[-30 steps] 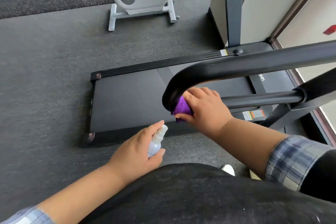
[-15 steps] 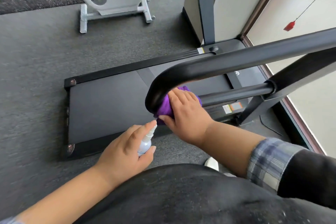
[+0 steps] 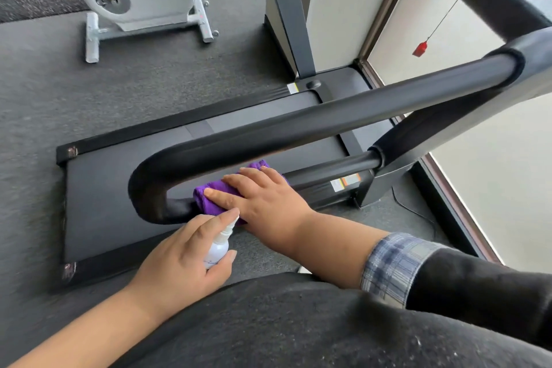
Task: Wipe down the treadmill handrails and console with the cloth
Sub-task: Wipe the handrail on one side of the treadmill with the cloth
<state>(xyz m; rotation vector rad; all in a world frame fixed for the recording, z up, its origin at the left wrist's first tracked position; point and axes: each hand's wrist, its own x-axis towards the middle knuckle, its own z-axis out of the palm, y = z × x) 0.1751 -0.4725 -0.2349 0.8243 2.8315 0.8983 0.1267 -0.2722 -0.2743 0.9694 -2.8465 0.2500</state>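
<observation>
Slid the purple cloth [image 3: 209, 197] off the curved end of the black handrail [image 3: 298, 131] and along its lower bar toward the upright, the right hand [image 3: 263, 203] flattening over it with fingers spread instead of bunched at the bend. Brought the left hand [image 3: 185, 257] with the white spray bottle [image 3: 219, 248] up closer, nozzle just beside the cloth.

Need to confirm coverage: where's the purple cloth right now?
In the head view, the purple cloth is pressed under the right hand on the handrail's lower bar, just right of its curved end.
</observation>
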